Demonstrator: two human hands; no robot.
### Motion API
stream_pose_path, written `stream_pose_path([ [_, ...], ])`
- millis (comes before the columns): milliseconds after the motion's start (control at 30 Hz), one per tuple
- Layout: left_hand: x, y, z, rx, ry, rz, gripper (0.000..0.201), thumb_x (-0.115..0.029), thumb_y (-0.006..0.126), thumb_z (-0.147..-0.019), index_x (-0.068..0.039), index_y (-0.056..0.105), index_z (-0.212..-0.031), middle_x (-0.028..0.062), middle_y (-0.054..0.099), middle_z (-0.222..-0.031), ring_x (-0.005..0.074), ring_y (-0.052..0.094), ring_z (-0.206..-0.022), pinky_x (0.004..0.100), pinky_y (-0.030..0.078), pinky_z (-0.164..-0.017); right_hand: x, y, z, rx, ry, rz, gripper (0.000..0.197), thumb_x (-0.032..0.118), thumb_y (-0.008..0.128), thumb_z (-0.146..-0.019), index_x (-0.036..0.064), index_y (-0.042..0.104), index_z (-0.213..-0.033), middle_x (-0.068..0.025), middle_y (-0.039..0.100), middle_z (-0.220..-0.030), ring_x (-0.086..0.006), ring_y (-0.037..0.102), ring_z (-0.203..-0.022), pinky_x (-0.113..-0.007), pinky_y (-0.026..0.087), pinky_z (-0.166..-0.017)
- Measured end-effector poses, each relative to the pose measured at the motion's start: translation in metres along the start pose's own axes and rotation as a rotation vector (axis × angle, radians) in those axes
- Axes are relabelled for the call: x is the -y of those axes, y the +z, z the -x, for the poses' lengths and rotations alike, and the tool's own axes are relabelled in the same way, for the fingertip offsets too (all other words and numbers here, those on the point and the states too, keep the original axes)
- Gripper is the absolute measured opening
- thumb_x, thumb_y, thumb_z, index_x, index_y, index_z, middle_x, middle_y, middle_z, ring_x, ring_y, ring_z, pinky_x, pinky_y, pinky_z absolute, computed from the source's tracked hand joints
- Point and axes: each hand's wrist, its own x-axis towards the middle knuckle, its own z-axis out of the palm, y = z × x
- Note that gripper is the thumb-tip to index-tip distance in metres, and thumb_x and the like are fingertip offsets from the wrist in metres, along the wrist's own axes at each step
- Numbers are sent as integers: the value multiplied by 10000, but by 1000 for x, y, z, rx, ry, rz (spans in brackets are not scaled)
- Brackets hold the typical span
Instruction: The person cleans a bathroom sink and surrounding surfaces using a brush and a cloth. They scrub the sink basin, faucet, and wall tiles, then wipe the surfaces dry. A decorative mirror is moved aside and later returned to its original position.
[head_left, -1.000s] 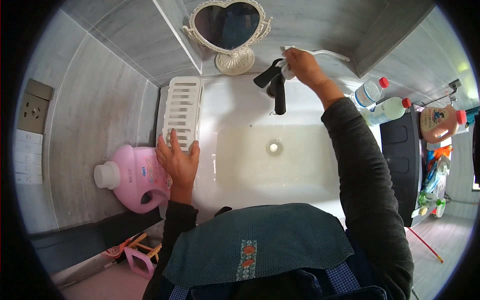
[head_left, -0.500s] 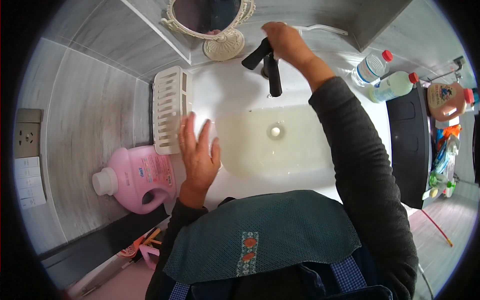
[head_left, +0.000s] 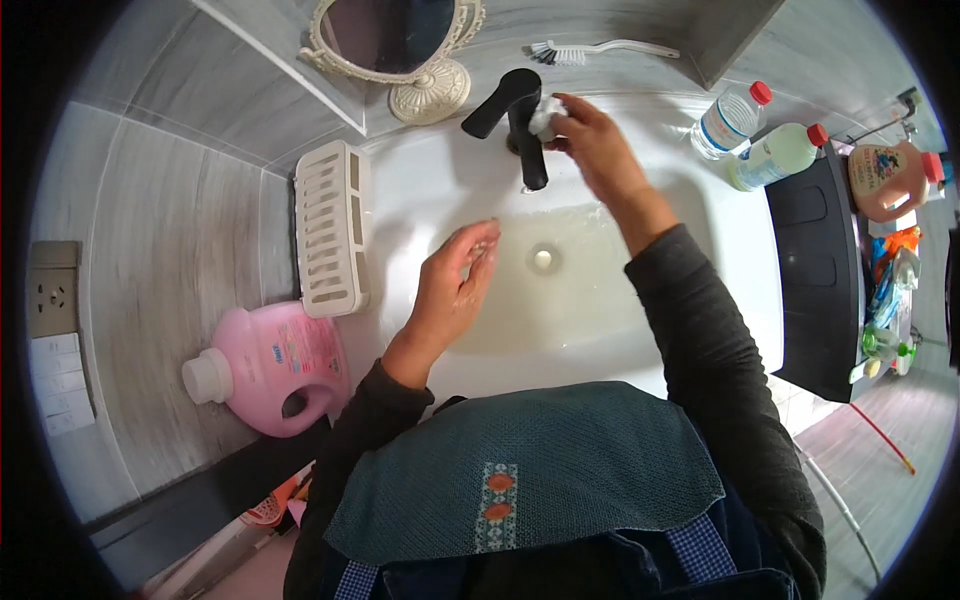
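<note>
Right hand [head_left: 598,155] pinches a crumpled white wad [head_left: 547,116] in its fingertips [head_left: 573,108] beside the black faucet [head_left: 524,122]; left hand [head_left: 450,288], half-open, hovers nearer the wearer.

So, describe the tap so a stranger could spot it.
Find the wide white sink. At its far edge, just left of the person's right hand, stands the tap. It is black, unlike the white wad in that hand and the white-handled brush behind.

From the drain [head_left: 543,259], we have open room toward ten o'clock; the black tap [head_left: 522,115] blocks twelve, a clear bottle [head_left: 725,128] and a pale-green bottle [head_left: 775,158] fill two, the white rack [head_left: 332,230] bars nine.
</note>
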Motion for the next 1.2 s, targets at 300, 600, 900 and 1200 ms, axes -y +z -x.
stream_pose_path([
  [300, 0, 14, -69, -73, -52, 151, 451, -165, 509, -966, -45, 384, -1382, 76, 546, -1169, 153, 529, -1083, 286, 405, -968, 1, 33, 47, -23, -410, 732, 210, 66, 646, -829, 19, 633, -1033, -138, 553, -991, -217, 623, -817, -316, 506, -717],
  [600, 18, 16, -107, -142, -201, 713, 328, -139, 632, -895, -111, 547, -1211, -19, 588, -1032, 77, 527, -848, 248, 417, -674, 19, -35, 125, 250, -289, 501, 642, -79, 530, -849, 85, 284, -1420, -155, 559, -1232, -261, 577, -1112, -348, 504, -883],
  [900, 11, 43, -133, -377, 59, 630, 257, -56, 645, -869, -40, 598, -1121, -2, 606, -1023, 94, 541, -897, 246, 433, -797, 4, -177, 247, -206, -177, 1437, 529, -86, 608, -747, 60, 496, -1243, -163, 471, -1291, -349, 472, -1185, -431, 421, -990],
  [1200, 6, 24, -126, -271, -76, 278, 147, -84, 663, -857, 15, 641, -963, 6, 621, -891, 66, 530, -788, 209, 407, -711, -11, -203, 267, -148, -220, 1484, 530, -57, 574, -741, 85, 489, -1245, -152, 413, -1376, -359, 369, -1306, -490, 319, -1077],
])
